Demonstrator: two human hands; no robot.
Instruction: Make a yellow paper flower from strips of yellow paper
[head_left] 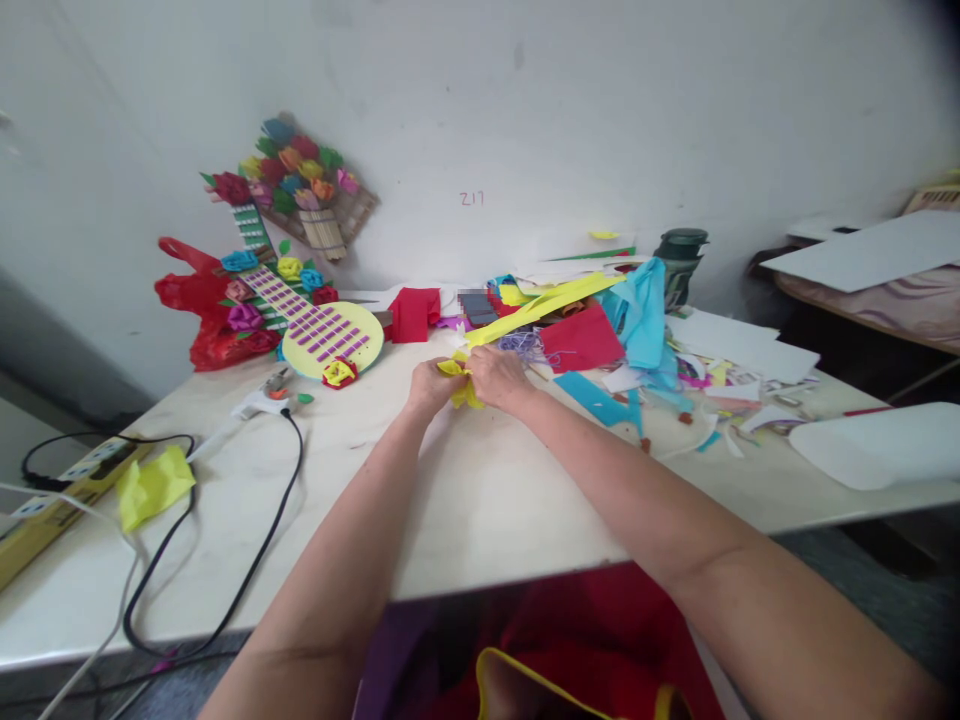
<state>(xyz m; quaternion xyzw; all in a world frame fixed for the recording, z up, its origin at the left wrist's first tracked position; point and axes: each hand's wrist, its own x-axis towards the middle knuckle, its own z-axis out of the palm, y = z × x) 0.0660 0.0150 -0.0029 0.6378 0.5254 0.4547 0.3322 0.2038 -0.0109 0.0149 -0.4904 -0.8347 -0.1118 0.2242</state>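
Note:
Both my hands meet over the middle of the white table [480, 500]. My left hand [429, 386] and my right hand [496, 377] are closed on the rolled end of a long yellow paper strip [540, 305], which runs up and to the right from my fingers. A small crumpled yellow roll [461, 385] shows between the two hands. Behind them lies a heap of coloured paper: a red sheet [581, 338], a red folded piece [414, 312] and light blue paper [641, 310].
A paper guitar craft [330, 338] with paper roses lies at the left rear, a paper flower bouquet [300, 170] leaning on the wall above it. A glue gun [266, 398] with black cable, a power strip [82, 470], a yellow scrap [154, 485], a dark bottle [681, 262], white sheets [877, 445] lie around.

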